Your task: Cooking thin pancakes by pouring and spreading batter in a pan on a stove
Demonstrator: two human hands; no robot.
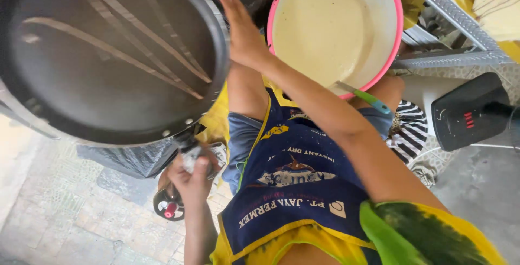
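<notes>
Two hands on one big dark pan

Two of our hands are on the round dark frying pan [108, 53], which is tilted up toward the camera so that we look into its inside, marked by a few pale streaks. Our left hand [190, 181] is wrapped around the pan's handle [189, 154], fingers curled together and clamped on it, the thumb lying across the top. Just below those fingers, near the tiled floor [59, 216], sits a small dark round knob with a red tip [169, 206]; we cannot tell what it belongs to.

Our right hand [244, 32] is held flat and open, fingers straight and close together, pointing up. Its fingers lie against the pan's right rim, though we cannot tell how firmly they press. Just right of those fingers stands a pink-rimmed basin [391, 43] holding pale, creamy batter [319, 32]. A utensil with a teal handle [368, 98] rests on the basin's lower rim, near our right forearm.

Beneath both hands hangs a blue apron with yellow trim [292, 189], over denim shorts [241, 140] and a yellow and green sleeve [428, 235]. Well to the right of the fingers are a black appliance with red marks [468, 113] and a metal rack [455, 21].
</notes>
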